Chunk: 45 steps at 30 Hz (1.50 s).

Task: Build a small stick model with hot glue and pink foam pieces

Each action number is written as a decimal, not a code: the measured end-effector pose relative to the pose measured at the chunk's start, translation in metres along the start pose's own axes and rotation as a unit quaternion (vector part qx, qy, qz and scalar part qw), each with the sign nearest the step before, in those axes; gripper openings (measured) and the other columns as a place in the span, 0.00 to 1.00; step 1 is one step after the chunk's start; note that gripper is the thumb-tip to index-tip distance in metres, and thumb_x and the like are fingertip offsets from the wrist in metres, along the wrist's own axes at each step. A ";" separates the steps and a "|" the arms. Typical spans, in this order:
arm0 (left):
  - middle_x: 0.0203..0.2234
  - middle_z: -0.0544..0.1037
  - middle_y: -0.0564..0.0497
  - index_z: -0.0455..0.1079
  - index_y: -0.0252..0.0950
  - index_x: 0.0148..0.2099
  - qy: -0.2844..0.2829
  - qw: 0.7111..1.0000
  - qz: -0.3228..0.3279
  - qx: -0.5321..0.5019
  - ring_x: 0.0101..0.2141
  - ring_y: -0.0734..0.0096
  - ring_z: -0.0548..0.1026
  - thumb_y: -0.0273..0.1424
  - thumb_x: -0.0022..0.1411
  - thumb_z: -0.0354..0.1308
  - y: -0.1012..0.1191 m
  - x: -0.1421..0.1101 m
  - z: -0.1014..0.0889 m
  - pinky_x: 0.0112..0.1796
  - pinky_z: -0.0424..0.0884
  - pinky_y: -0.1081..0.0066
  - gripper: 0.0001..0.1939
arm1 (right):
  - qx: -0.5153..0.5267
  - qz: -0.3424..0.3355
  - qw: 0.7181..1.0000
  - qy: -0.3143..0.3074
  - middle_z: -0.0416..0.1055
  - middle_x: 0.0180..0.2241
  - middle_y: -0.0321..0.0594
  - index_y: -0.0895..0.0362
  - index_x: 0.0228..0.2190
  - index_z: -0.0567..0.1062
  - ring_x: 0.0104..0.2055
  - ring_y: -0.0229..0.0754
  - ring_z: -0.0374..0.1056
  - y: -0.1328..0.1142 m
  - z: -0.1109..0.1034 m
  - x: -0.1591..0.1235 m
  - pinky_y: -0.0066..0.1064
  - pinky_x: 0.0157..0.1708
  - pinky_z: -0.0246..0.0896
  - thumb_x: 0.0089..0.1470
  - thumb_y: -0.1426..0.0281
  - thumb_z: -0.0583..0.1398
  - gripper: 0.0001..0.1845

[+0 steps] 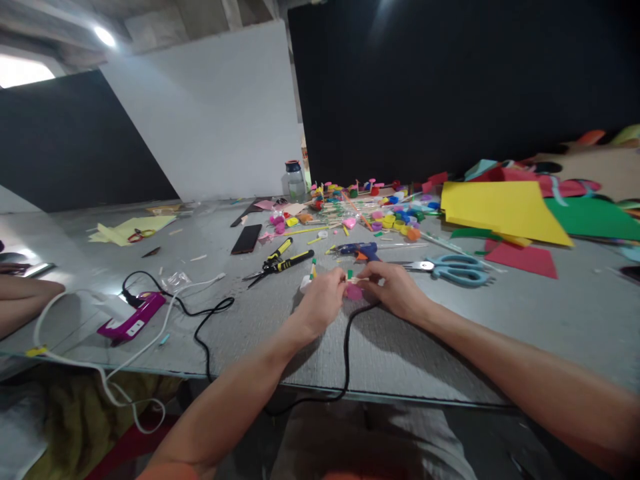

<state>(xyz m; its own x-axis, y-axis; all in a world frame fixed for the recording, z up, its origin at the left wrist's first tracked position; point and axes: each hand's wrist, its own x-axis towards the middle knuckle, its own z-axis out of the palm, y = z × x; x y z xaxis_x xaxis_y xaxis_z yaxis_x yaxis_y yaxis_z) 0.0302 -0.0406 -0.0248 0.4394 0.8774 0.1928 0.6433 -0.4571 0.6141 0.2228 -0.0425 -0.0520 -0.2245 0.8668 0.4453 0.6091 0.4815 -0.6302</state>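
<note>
Both my hands meet over the grey table (450, 333), pinching a small craft piece (355, 288): a pink round cap joined to a thin pale stick with a bit of green. My left hand (324, 300) has its fingers closed on the stick's left end. My right hand (393, 288) is closed on the right side of the piece. A blue hot glue gun (361, 251) lies just beyond my hands, and its black cord (346, 360) runs under them and off the table's front edge.
Yellow-handled scissors (280, 262) and blue-handled scissors (453, 269) lie nearby. Farther back are a black phone (247, 239), many coloured caps and sticks (380, 210), a bottle (295, 179), and foam sheets (505, 210) at right. A magenta glue gun (133, 320) with cables sits left. Another person's arm (25, 300) rests at the far left.
</note>
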 end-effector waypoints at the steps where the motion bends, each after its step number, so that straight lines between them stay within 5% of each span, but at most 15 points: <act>1: 0.22 0.72 0.53 0.69 0.36 0.36 0.000 1.000 0.000 0.002 0.24 0.69 0.71 0.24 0.67 0.51 0.000 0.000 0.000 0.32 0.64 0.68 0.08 | 0.000 0.000 1.000 -0.001 0.79 0.31 0.39 0.56 0.31 0.79 0.32 0.43 0.71 0.000 0.000 0.000 0.31 0.32 0.60 0.57 0.71 0.62 0.05; 45: 0.25 0.75 0.52 0.69 0.35 0.37 -0.003 1.000 -0.002 0.022 0.25 0.70 0.72 0.24 0.68 0.52 0.001 0.001 -0.002 0.31 0.63 0.70 0.07 | 0.000 -0.001 1.000 -0.006 0.78 0.29 0.38 0.56 0.31 0.78 0.30 0.42 0.69 -0.001 0.000 0.000 0.32 0.31 0.59 0.57 0.70 0.62 0.04</act>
<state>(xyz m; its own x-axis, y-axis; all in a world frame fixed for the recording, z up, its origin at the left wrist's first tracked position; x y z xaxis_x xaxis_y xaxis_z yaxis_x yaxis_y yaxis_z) 0.0299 -0.0399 -0.0220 0.4399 0.8785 0.1864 0.6715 -0.4596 0.5813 0.2222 -0.0436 -0.0511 -0.2347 0.8677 0.4381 0.6088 0.4826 -0.6297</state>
